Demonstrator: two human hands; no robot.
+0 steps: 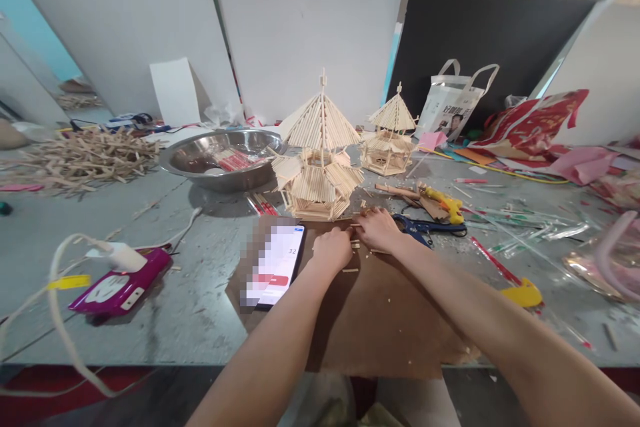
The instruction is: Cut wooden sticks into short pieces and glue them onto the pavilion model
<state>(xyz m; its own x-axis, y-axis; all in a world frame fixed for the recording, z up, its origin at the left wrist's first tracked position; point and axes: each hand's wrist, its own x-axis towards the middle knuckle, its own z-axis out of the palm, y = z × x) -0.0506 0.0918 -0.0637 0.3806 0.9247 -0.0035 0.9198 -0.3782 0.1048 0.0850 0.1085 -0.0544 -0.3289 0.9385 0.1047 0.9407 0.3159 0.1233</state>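
My left hand point(333, 248) is closed, with its fingers curled down on the brown board point(380, 320). Close to its right, my right hand point(379, 228) is also closed, and a thin wooden stick point(355, 225) shows at its fingertips. Whatever the left fingers hold is hidden. Short stick pieces point(351, 270) lie on the board just below the hands. Right behind them stands a pavilion model point(320, 173) built of thin wooden sticks, with a pointed roof. A phone point(275, 267) with its screen lit lies left of my left hand.
A smaller stick pavilion point(387, 140) stands behind. A steel basin point(220, 163) holds red-and-white packs; a pile of sticks point(95, 157) lies left. A purple power strip point(123, 283) trails cables. At right lie a yellow glue gun point(445, 203), blue-handled pliers point(425, 227) and a yellow-handled tool point(525, 293).
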